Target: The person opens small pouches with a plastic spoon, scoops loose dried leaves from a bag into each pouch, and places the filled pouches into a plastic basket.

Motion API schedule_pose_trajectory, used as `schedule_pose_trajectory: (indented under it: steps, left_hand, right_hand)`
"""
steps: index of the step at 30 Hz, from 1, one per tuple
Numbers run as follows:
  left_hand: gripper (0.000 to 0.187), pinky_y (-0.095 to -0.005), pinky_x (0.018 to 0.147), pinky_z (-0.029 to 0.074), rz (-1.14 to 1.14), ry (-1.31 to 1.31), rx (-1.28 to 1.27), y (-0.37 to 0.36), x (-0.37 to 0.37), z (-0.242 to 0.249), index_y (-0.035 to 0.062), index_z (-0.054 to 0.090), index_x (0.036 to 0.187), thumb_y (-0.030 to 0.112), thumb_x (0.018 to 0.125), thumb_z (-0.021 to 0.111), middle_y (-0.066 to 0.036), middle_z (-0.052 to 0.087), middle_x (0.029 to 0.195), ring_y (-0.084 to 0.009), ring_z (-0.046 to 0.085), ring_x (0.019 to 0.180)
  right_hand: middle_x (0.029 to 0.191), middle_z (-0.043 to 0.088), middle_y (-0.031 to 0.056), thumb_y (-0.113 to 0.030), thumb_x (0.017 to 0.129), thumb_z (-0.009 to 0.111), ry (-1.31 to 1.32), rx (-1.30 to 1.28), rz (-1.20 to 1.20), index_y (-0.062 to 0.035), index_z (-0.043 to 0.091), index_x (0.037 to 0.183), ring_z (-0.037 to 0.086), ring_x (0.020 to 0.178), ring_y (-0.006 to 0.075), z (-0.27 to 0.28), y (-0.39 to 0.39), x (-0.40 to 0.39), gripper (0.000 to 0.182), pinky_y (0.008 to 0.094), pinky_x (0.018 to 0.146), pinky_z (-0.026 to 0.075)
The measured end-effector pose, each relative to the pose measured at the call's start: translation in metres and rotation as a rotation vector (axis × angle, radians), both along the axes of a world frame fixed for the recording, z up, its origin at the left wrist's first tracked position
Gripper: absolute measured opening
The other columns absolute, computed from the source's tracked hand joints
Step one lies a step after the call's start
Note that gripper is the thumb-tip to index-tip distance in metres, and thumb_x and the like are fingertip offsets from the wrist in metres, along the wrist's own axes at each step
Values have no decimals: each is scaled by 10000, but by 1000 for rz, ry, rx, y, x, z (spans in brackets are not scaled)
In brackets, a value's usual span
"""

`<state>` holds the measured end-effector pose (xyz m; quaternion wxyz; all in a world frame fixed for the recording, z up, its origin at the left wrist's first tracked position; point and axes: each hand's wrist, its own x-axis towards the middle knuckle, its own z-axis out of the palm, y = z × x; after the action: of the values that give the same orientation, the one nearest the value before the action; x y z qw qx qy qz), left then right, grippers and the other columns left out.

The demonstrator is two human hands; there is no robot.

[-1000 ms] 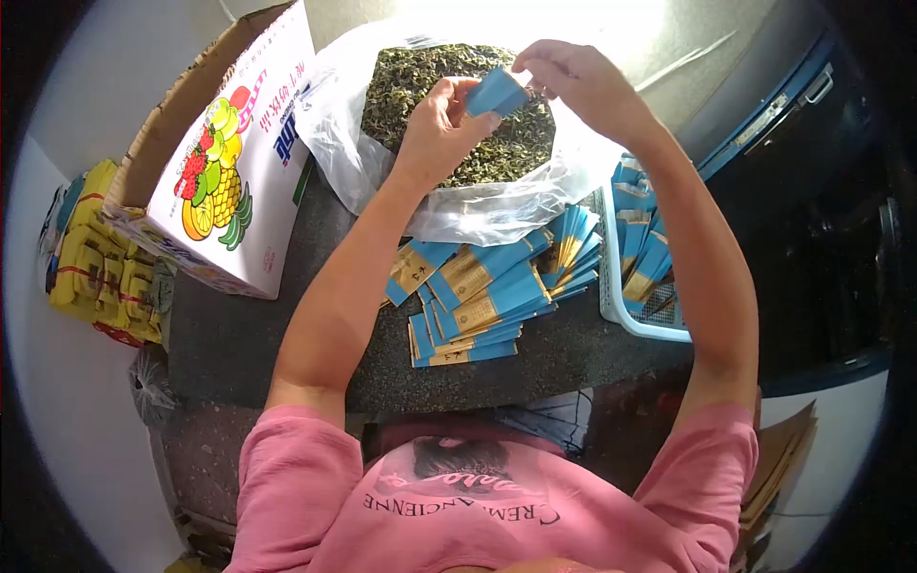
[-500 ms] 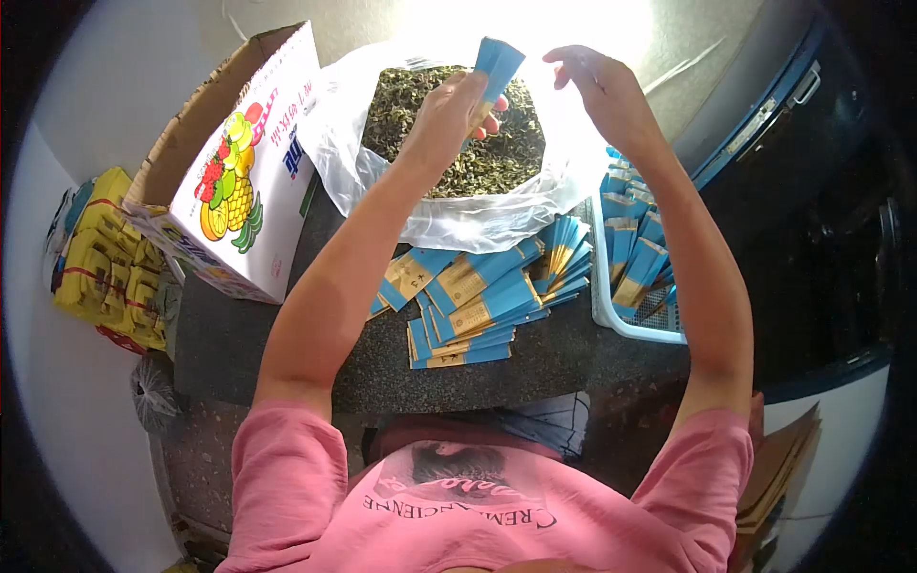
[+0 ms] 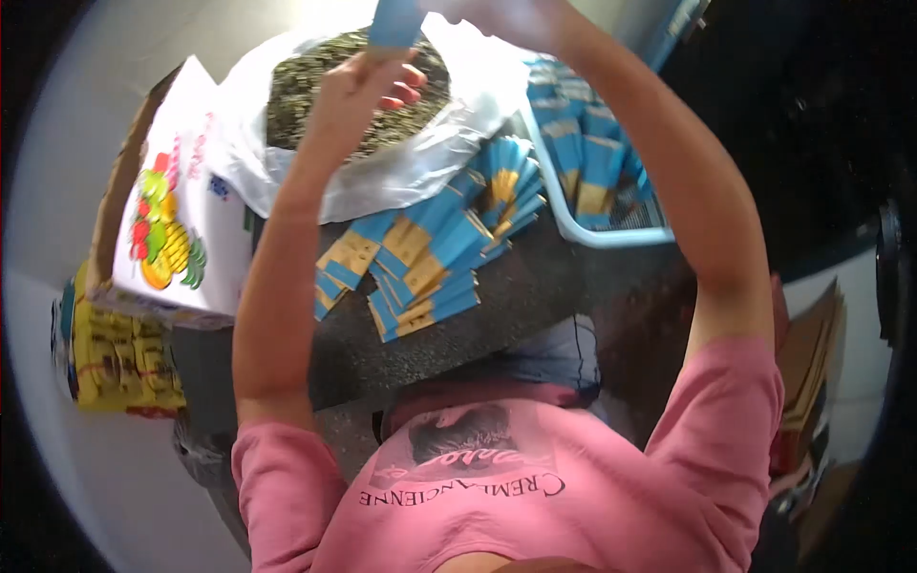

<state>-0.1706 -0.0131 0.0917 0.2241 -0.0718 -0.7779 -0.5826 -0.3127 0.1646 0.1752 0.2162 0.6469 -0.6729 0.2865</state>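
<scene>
My left hand (image 3: 355,91) is closed around the lower part of a blue and tan paper packet (image 3: 395,23), held upright above an open clear plastic bag (image 3: 382,181) of dried green leaves (image 3: 296,100). The packet's top runs out of the frame. Close to its upper right side is my right hand (image 3: 511,17), blurred by motion and glare; its fingers cannot be made out clearly. Below the bag, several flat blue and tan packets (image 3: 420,253) lie fanned in overlapping piles on the dark table.
A light blue plastic basket (image 3: 611,239) to the right holds many similar packets (image 3: 597,162). An open carton with printed fruit (image 3: 177,220) stands left of the bag. Yellow bundles (image 3: 119,353) are beyond the table's left edge, and cardboard sheets (image 3: 812,363) lean at the far right.
The view has swung, so the table's things sit further left and higher. My right hand has come closer to the packet's upper end. The left hand keeps its hold on the packet.
</scene>
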Motion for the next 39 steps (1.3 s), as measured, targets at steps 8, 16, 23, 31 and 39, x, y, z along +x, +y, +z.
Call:
schedule_pose_trajectory:
  steps: [8, 16, 23, 31, 39]
  left_hand:
    - [214, -200, 625, 474, 185, 85, -65, -8, 6, -23, 0, 708, 1019, 180, 960, 609, -46, 706, 849, -60, 608, 690]
    - [494, -225, 438, 187, 434, 19, 10, -2, 0, -12, 150, 460, 552, 408, 920, 666, 94, 360, 517, -7, 282, 460]
    - [416, -201, 452, 222, 496, 68, 86, 21, 22, 15, 129, 521, 588, 327, 916, 684, 82, 405, 540, -4, 316, 478]
    - [289, -191, 463, 249, 470, 16, 19, 19, 44, 0, 92, 638, 727, 287, 938, 664, 77, 444, 578, -8, 346, 503]
    - [230, -238, 575, 444, 119, 151, 525, 2, 49, -21, -21, 615, 947, 200, 990, 570, -35, 571, 767, -100, 512, 632]
  right_hand:
    - [666, 617, 50, -259, 902, 646, -325, -11, -448, 13, 716, 907, 565, 624, 187, 46, 152, 42, 281, 308, 554, 432]
    - [739, 573, -42, -70, 943, 606, -558, 93, -534, -23, 658, 932, 510, 700, 27, -19, 250, 80, 71, 199, 654, 430]
    - [753, 627, 25, -112, 917, 641, -664, 231, -648, 37, 678, 933, 560, 692, 71, -67, 238, 75, 154, 252, 648, 478]
    - [837, 686, 58, -112, 911, 651, -584, 116, -582, 2, 669, 1082, 616, 776, 85, -113, 225, 50, 206, 260, 721, 516]
    - [696, 498, -34, -136, 897, 674, -571, 145, -668, -92, 642, 1195, 441, 654, 46, -85, 230, 74, 303, 224, 615, 396]
